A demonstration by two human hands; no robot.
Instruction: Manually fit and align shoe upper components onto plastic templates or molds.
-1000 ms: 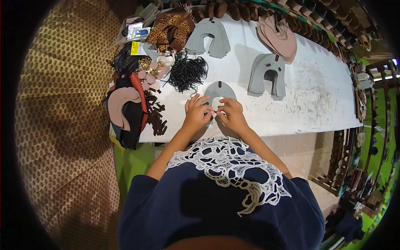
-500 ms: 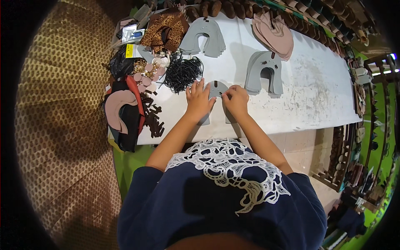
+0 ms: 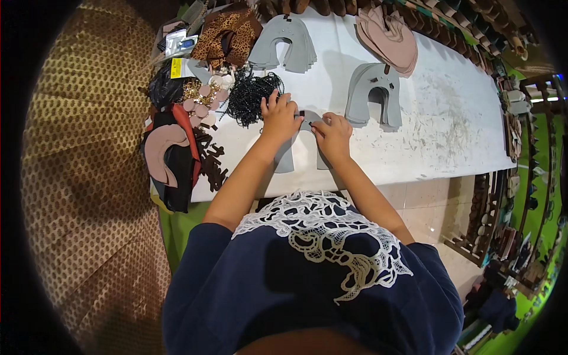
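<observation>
A grey U-shaped shoe upper (image 3: pixel 285 158) lies on the white-covered table between my hands, its curved end away from me. A small dark tab sits at the top of its curve. My left hand (image 3: pixel 279 123) rests over the left side of the curve, fingers apart and slightly bent, thumb near the tab. On the other side, my right hand (image 3: pixel 333 137) is closed in a pinch at the inner edge of the curve. A tiny dark bit shows at its fingertips, too small to name. Just beyond my left fingers is a tangled heap of black cords (image 3: pixel 248 97).
Stacks of grey uppers (image 3: pixel 358 97) and pink uppers (image 3: pixel 387 44) lie farther back, with another grey stack (image 3: pixel 281 35) behind the cords. Leopard-print material (image 3: pixel 228 38), pink discs (image 3: pixel 201 110), dark brown strips (image 3: pixel 212 163) and a pink curved piece (image 3: pixel 158 155) crowd the left side. Shoe racks (image 3: pixel 478 219) stand right.
The view has shifted a little, so the table things sit higher and slightly left. My left fingers are more bent and nearer the cords. My right hand keeps its pinch at the curve.
</observation>
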